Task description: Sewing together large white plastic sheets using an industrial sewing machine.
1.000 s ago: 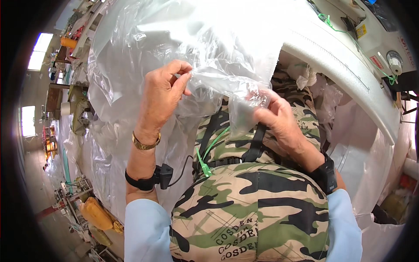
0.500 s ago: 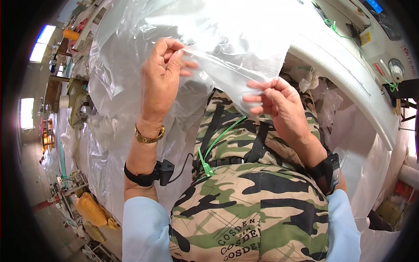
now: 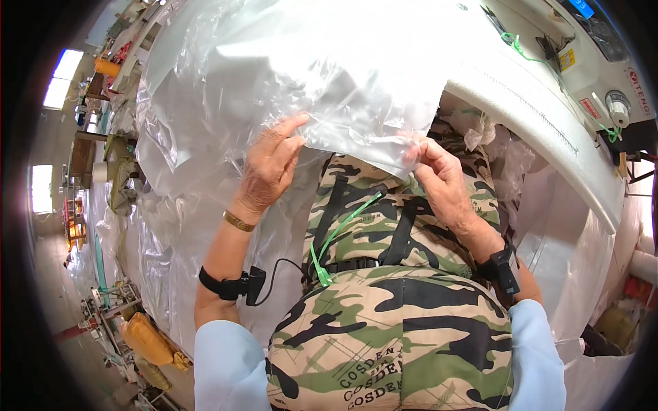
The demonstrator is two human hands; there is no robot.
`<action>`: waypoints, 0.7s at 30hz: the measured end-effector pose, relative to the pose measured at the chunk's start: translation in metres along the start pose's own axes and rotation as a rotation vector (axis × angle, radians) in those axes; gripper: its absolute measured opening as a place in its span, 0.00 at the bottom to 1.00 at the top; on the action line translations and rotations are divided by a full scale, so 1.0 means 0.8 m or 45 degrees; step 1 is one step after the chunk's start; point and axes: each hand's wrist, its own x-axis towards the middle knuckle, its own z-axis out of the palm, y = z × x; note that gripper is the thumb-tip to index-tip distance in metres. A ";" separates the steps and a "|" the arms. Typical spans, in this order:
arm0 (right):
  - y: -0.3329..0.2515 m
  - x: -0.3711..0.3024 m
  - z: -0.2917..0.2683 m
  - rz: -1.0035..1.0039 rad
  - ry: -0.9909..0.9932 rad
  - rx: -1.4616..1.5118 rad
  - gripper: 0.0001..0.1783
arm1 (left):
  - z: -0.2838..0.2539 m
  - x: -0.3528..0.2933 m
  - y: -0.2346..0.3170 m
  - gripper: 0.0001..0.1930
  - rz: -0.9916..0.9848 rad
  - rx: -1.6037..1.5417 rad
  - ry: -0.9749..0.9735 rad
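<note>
A large sheet of clear plastic film, wrinkled and shiny, covers the white work surface and droops over its near edge towards my lap. My left hand is at the film's near edge, index finger stretched onto it and thumb apart from that finger. My right hand pinches the film's near right corner between thumb and fingers; the fingertips are partly behind the film. A bracelet and a black strap with a small device are on my left arm, and another strapped device is on my right wrist.
A white sewing machine with a dial and green cord stands at the far right. The curved white table edge runs below it. More plastic film hangs at the left. A camouflage apron with a green strip covers my lap.
The film that was stretched up between my hands now lies lower and flatter. My left hand has come down towards me and its fingers have spread; my right hand has lowered slightly.
</note>
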 end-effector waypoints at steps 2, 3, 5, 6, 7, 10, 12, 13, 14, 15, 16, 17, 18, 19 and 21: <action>-0.002 -0.004 0.008 0.001 0.103 0.179 0.14 | 0.013 -0.011 0.002 0.10 -0.046 0.005 -0.038; -0.001 -0.004 0.004 -0.009 0.113 0.124 0.16 | 0.018 -0.012 0.001 0.10 -0.069 -0.004 -0.008; -0.006 -0.005 0.001 0.019 0.130 0.173 0.15 | 0.021 -0.013 -0.001 0.09 -0.093 -0.011 0.025; -0.007 -0.007 0.001 0.051 0.152 0.223 0.14 | 0.024 -0.014 0.000 0.10 -0.106 -0.023 0.014; -0.007 -0.007 0.001 0.048 0.173 0.217 0.13 | 0.026 -0.016 0.000 0.11 -0.119 -0.035 0.002; -0.011 -0.007 0.005 0.161 0.195 0.167 0.13 | 0.032 -0.021 -0.003 0.11 -0.135 -0.037 0.031; -0.011 -0.005 0.020 0.153 0.281 0.205 0.13 | 0.034 -0.022 -0.005 0.11 -0.123 -0.036 0.046; -0.010 -0.004 0.025 0.142 0.367 0.243 0.12 | 0.035 -0.022 -0.007 0.12 -0.110 -0.031 0.063; -0.004 -0.003 0.023 0.146 0.368 0.242 0.12 | 0.036 -0.023 -0.010 0.12 -0.113 -0.034 0.061; 0.005 -0.001 0.021 0.129 0.331 0.283 0.11 | 0.036 -0.025 -0.013 0.12 -0.103 -0.021 0.060; 0.013 0.000 0.021 0.111 0.295 0.324 0.10 | 0.035 -0.027 -0.016 0.12 -0.094 -0.008 0.059; 0.017 0.000 0.021 0.100 0.316 0.336 0.10 | 0.033 -0.029 -0.019 0.12 -0.096 -0.008 0.057; 0.022 0.000 0.021 0.102 0.318 0.332 0.10 | 0.034 -0.031 -0.023 0.13 -0.066 0.035 0.072; 0.025 0.000 0.022 0.120 0.323 0.381 0.09 | 0.035 -0.033 -0.025 0.13 -0.036 0.078 0.086; 0.026 0.000 0.021 0.138 0.329 0.427 0.09 | 0.035 -0.036 -0.028 0.13 -0.036 0.072 0.083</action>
